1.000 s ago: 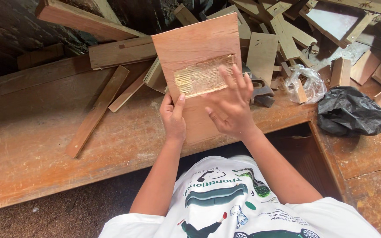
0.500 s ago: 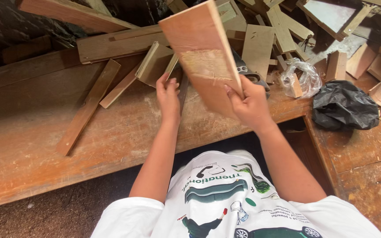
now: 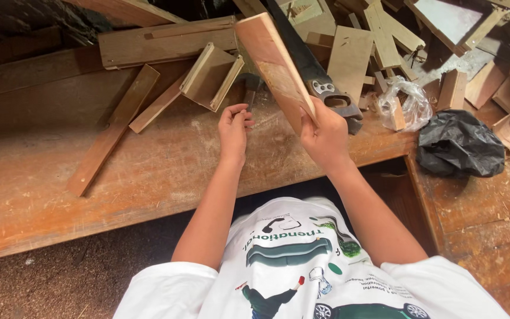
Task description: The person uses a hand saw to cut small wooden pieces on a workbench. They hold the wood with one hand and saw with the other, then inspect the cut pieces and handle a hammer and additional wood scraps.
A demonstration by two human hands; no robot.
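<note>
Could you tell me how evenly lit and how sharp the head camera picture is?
Head view: the wooden board in the right hand and the workbench are brightly lit and sharp; the top left corner falls into deep shadow; straight edges bow near the borders.

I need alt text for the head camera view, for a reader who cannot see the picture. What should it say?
Seen from above, a person's right hand holds a flat wooden board tilted on edge over a worn wooden workbench, while the left hand is open beside it, not touching it. Behind lie wood offcuts, a handsaw, a clear plastic bag and a black bag.
</note>
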